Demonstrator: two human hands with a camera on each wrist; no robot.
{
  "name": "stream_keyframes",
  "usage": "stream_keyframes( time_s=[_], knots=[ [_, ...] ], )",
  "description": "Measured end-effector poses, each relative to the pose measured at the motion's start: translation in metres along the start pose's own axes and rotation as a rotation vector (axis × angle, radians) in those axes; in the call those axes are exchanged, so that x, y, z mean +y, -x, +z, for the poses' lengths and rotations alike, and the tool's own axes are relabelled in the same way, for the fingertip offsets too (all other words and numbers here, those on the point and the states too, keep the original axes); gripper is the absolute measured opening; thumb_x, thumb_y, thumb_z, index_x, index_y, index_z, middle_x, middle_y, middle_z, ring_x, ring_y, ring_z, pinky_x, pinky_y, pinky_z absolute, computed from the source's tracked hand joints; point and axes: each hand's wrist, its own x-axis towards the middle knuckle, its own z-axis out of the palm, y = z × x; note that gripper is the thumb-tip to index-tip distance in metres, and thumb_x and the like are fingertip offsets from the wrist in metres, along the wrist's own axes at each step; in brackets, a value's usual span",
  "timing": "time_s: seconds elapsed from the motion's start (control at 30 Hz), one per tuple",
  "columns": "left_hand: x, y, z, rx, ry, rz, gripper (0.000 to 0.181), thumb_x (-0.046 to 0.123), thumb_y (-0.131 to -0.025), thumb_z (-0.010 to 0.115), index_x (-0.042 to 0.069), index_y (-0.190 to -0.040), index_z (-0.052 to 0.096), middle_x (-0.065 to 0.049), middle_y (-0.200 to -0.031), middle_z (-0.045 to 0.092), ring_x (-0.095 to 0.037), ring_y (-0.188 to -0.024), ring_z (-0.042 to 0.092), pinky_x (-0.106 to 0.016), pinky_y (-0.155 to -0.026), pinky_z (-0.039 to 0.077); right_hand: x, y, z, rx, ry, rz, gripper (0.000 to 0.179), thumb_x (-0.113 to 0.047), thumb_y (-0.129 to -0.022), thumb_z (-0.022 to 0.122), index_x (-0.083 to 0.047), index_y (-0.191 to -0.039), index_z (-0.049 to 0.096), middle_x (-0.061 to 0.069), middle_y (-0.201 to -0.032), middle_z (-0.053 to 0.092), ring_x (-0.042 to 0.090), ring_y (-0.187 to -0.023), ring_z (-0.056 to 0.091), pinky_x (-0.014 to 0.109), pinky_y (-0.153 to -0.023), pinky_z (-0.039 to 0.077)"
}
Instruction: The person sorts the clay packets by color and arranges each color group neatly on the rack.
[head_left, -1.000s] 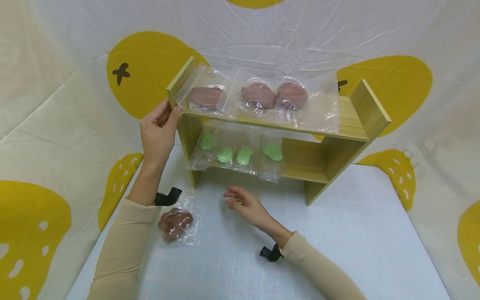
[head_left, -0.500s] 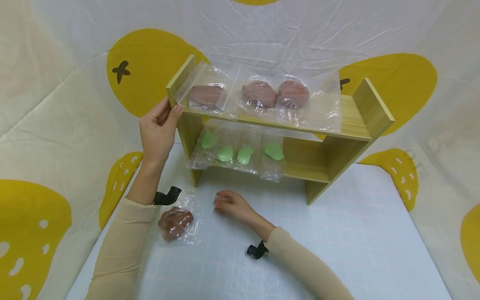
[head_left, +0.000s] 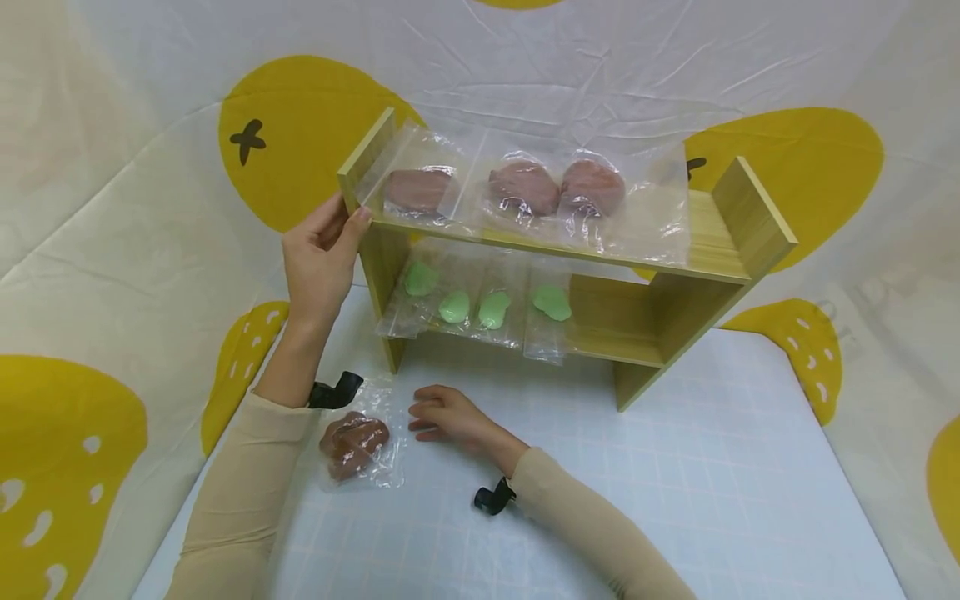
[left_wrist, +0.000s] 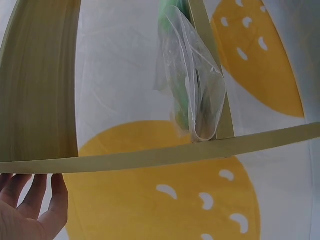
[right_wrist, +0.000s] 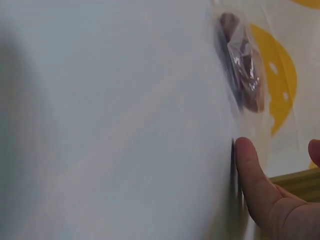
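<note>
At the left of a small two-tier wooden shelf [head_left: 611, 321], my left hand [head_left: 321, 262] holds the side panel, with the thumb over its front edge. In the left wrist view the fingers [left_wrist: 36, 197] meet the panel's outer side. Low over the table, my right hand [head_left: 453, 417] has loosely bent fingers and nothing in them. Its fingertips point at a clear plastic bag [head_left: 392, 467] with a glossy brown lump [head_left: 354, 443] inside. That lump also shows ahead of the right fingers [right_wrist: 255, 180] in the right wrist view.
Clear bags with three reddish-brown pieces [head_left: 523, 187] lie along the top board. On the lower board, bags with several pale green pieces [head_left: 453, 307] overhang the front edge. A white cloth [head_left: 585, 92] with yellow shapes hangs behind the pale blue table [head_left: 720, 483].
My right hand has moved left across the table, nearer the bagged brown lump. The left hand keeps its hold on the shelf's side panel.
</note>
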Motion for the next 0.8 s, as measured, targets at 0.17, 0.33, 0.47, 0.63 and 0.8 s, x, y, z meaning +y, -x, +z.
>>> stream_keyframes(
  time_s=[0.17,0.33,0.47,0.63,0.8],
  knots=[
    [0.003,-0.001,-0.002,-0.013,-0.030,0.001,0.038,0.012,-0.093,0.072,0.012,-0.131,0.067,-0.011,-0.126,0.067,-0.021,-0.113,0.066,-0.030,-0.089,0.055,0.000,-0.006,0.007,0.000,-0.013,0.000,0.046,-0.003,-0.099,0.060,0.012,-0.139,0.044,0.027,-0.115,0.062,0.042,-0.109,0.063,0.046,-0.088,0.057],
    [0.005,0.000,-0.003,-0.024,-0.055,-0.007,0.038,0.013,-0.093,0.073,0.013,-0.130,0.068,-0.009,-0.127,0.067,-0.020,-0.113,0.066,-0.030,-0.090,0.055,0.001,-0.009,0.013,0.007,0.015,-0.017,0.045,0.002,-0.097,0.060,0.012,-0.139,0.044,0.028,-0.112,0.064,0.042,-0.108,0.064,0.047,-0.087,0.057],
    [0.007,0.000,-0.003,-0.031,-0.069,-0.005,0.038,0.014,-0.093,0.073,0.013,-0.130,0.067,-0.008,-0.128,0.067,-0.019,-0.114,0.065,-0.031,-0.091,0.054,0.001,-0.014,0.015,0.028,0.108,-0.026,0.046,0.003,-0.094,0.064,0.010,-0.136,0.048,0.021,-0.107,0.067,0.033,-0.097,0.068,0.042,-0.081,0.059],
    [0.009,0.000,-0.003,-0.034,-0.081,-0.014,0.038,0.015,-0.093,0.073,0.013,-0.131,0.067,-0.008,-0.129,0.066,-0.019,-0.115,0.064,-0.031,-0.092,0.054,-0.002,-0.026,0.018,0.055,0.615,-0.156,0.046,-0.008,-0.090,0.073,0.003,-0.131,0.057,0.008,-0.105,0.065,0.015,-0.082,0.066,0.027,-0.074,0.057],
    [0.009,0.000,-0.004,-0.036,-0.084,-0.013,0.039,0.015,-0.093,0.073,0.013,-0.132,0.066,-0.008,-0.129,0.066,-0.019,-0.116,0.064,-0.031,-0.092,0.054,-0.008,-0.043,0.019,0.082,0.962,-0.314,0.049,-0.012,-0.091,0.073,-0.002,-0.136,0.058,0.010,-0.107,0.064,0.017,-0.098,0.058,0.025,-0.086,0.049]
  ],
)
